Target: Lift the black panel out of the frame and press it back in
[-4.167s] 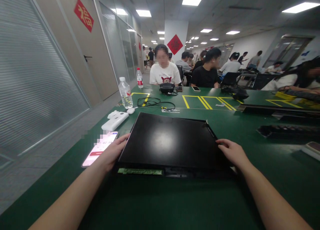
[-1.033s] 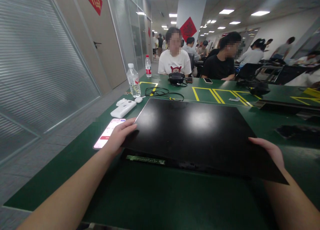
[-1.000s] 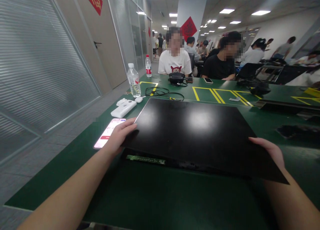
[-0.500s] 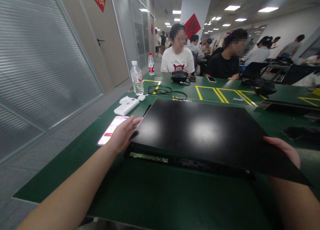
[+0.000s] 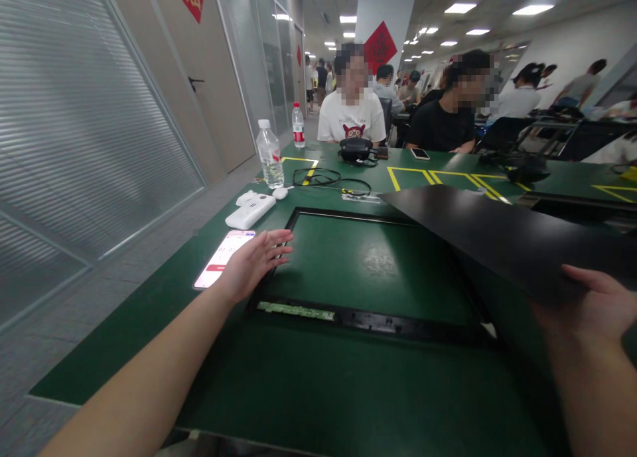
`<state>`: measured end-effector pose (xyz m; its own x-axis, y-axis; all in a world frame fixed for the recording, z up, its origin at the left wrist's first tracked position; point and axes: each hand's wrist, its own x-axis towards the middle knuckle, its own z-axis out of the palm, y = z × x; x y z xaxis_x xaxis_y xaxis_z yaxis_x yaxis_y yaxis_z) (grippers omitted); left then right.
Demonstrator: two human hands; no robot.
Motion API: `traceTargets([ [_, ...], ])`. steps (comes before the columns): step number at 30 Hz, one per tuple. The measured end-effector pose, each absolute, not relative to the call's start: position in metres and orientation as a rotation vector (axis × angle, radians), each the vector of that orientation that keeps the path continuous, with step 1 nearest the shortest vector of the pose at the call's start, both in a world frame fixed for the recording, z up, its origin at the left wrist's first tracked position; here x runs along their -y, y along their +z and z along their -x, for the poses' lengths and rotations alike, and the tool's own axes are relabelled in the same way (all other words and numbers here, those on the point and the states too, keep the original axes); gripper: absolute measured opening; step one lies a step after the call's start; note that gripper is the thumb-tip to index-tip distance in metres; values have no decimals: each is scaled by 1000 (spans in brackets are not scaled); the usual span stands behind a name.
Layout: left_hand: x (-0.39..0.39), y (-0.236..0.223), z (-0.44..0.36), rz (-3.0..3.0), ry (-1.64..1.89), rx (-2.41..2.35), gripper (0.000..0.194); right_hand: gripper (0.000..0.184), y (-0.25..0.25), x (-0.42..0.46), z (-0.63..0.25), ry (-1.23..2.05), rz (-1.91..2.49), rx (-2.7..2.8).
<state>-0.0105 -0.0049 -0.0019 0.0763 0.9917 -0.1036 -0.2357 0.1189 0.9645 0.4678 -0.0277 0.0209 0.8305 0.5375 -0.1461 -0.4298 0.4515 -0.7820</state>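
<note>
We list first one black panel (image 5: 478,238), flat and glossy, raised above the green table (image 5: 348,391) and tilted, over and beyond the right side of a frame, its right end running out of view. Our right hand (image 5: 594,304) has hold of it at the near edge, thumb on the upper face, the fingers mostly hidden beneath. Our left hand (image 5: 253,261) has its fingers spread and nothing in its grasp; it is at the left side of the black frame (image 5: 393,322), though we cannot tell whether it touches. The frame, rectangular, lies flat with bare tabletop showing through; its near bar carries a green circuit strip (image 5: 296,310) at the left. Left of the frame we count a lit phone (image 5: 215,264), partly covered by our left hand and forearm; beyond it, a white device (image 5: 250,211); just beside that, a small rounded white item (image 5: 280,193). Farther back we record a large clear bottle (image 5: 270,157), upright; a red-capped bottle (image 5: 298,127), upright; a loosely coiled black cable (image 5: 318,177); and, across the table, a seated person in a white T-shirt (image 5: 348,117).
</note>
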Motion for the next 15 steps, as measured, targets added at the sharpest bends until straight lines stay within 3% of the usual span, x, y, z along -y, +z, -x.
traceTargets([
  [15,7,-13,18,-1893,758,-1122,51,19,28,22,-476,439,1040,9],
])
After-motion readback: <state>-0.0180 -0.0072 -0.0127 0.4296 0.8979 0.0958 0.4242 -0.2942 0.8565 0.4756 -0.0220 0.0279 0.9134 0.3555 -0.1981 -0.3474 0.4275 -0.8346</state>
